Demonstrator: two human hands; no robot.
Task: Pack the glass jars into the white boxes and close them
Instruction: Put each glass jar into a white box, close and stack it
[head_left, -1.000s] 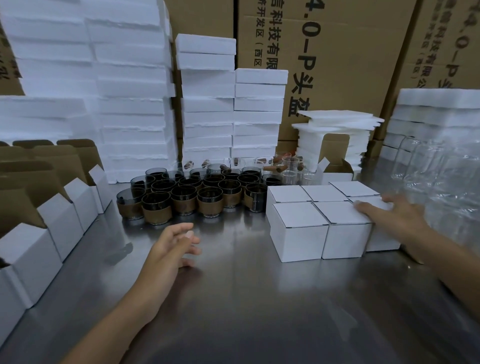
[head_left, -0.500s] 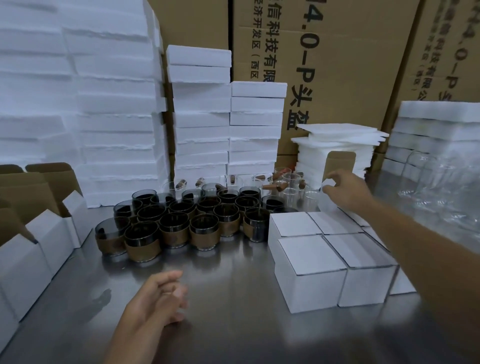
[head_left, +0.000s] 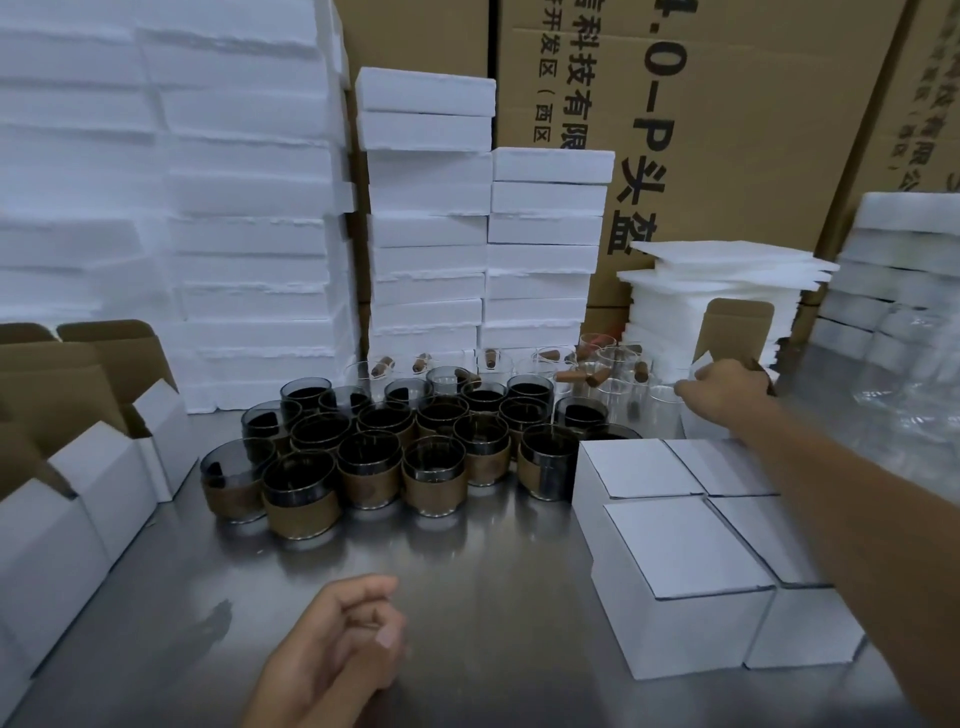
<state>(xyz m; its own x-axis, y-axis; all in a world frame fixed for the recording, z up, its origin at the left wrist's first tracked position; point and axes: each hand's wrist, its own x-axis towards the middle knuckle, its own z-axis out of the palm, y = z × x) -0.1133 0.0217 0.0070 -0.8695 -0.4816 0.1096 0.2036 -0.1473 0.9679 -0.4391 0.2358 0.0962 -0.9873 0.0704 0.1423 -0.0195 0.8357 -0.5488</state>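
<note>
Head view: the right hand (head_left: 727, 389) has left the closed white boxes (head_left: 675, 551) at 3 o'clock for 1 o'clock, and its grip is curled on an open box (head_left: 735, 327). The left hand (head_left: 337, 639), loosely curled and empty, has drawn back to 6 o'clock. The glass jars (head_left: 415, 447) stand at 12 o'clock on the tabletop (head_left: 493, 571). Filling a fresh box looks next.

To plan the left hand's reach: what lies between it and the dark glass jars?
Head view: only bare steel tabletop between the left hand and the dark glass jars.

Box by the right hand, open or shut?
Open: the box has its lid standing upright, brown inside showing, just behind the right hand.
</note>
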